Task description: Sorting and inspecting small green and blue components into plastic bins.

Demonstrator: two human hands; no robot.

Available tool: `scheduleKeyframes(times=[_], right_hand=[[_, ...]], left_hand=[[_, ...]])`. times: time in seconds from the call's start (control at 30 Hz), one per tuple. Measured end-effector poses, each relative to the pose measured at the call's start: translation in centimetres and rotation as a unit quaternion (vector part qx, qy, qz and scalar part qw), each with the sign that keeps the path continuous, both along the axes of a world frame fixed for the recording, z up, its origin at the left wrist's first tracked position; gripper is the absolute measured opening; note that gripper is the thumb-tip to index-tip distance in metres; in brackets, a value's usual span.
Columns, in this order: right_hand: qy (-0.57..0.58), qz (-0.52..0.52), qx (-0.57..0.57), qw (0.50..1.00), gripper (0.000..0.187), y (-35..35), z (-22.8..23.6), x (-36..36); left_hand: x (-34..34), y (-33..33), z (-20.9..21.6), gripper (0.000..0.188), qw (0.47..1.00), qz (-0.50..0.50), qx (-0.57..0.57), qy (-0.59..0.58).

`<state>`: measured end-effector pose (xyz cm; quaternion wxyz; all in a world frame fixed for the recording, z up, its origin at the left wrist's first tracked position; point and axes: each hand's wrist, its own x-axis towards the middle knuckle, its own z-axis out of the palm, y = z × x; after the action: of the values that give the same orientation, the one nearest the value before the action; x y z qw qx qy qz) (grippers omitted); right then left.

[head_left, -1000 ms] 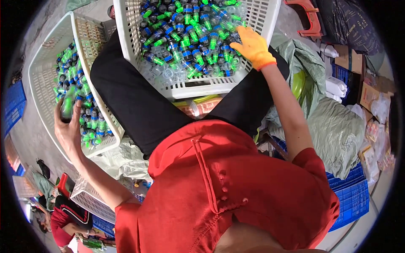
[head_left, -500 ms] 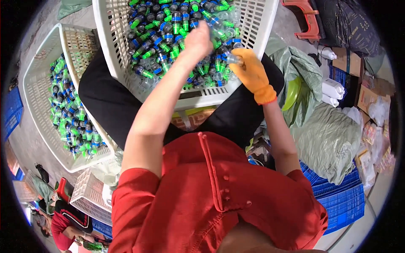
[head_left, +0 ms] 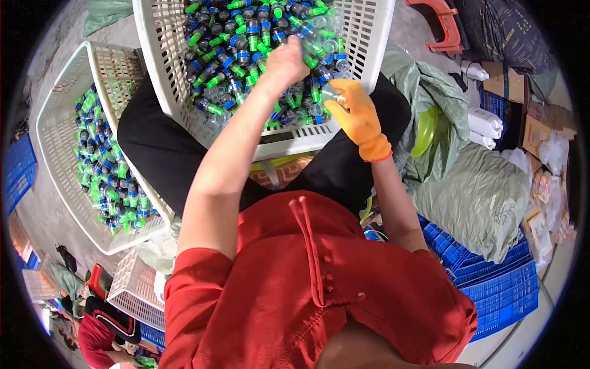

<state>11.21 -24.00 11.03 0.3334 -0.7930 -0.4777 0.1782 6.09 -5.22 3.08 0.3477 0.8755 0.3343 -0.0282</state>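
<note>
A white slatted plastic basket (head_left: 367, 55) stands between my knees, full of small dark pieces (head_left: 252, 38) with blue bands and bright green tips. Clear plastic caps (head_left: 214, 93) lie loose among them. Bare and curled closed, my left hand (head_left: 286, 63) is over the middle of the pile; what its fingers hold is hidden. My right hand (head_left: 356, 114), in an orange work glove, is at the basket's near right corner. Its thumb and fingers grip a clear plastic cap (head_left: 332, 93); whether a piece sits inside the cap, I cannot tell.
Another white basket (head_left: 59, 178) at left holds more green-tipped pieces. Right of my knee lie grey-green woven sacks (head_left: 473, 197), blue plastic crates (head_left: 498, 301) and white bottles (head_left: 485, 123). A red plastic stool (head_left: 445, 31) is at far right. Another person (head_left: 98, 338) sits at lower left.
My gloved right hand has shifted a little left and down with the clear cap. My left hand has stayed over the pile, moving only slightly.
</note>
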Motion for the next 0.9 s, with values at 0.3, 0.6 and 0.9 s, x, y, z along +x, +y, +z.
scheduleKeyframes(times=[0.3, 0.6, 0.9], right_hand=[[0.071, 0.001, 0.02, 0.997, 0.038, 1.9, 0.7, -3.1], [0.033, 0.195, -0.011, 0.98, 0.042, 0.2, 4.9, -4.4], [-0.007, 0.264, -0.043, 0.964, 0.049, -1.2, 6.0, -8.2]], left_hand=[[-10.1, -1.2, 2.6, 0.036, 0.67, 0.246, -0.662, -0.227], [-16.6, -4.4, 5.8, 0.026, 0.675, 0.117, -0.703, -0.194], [-18.0, -4.8, 7.5, 0.029, 0.704, -0.058, -0.699, -0.115]])
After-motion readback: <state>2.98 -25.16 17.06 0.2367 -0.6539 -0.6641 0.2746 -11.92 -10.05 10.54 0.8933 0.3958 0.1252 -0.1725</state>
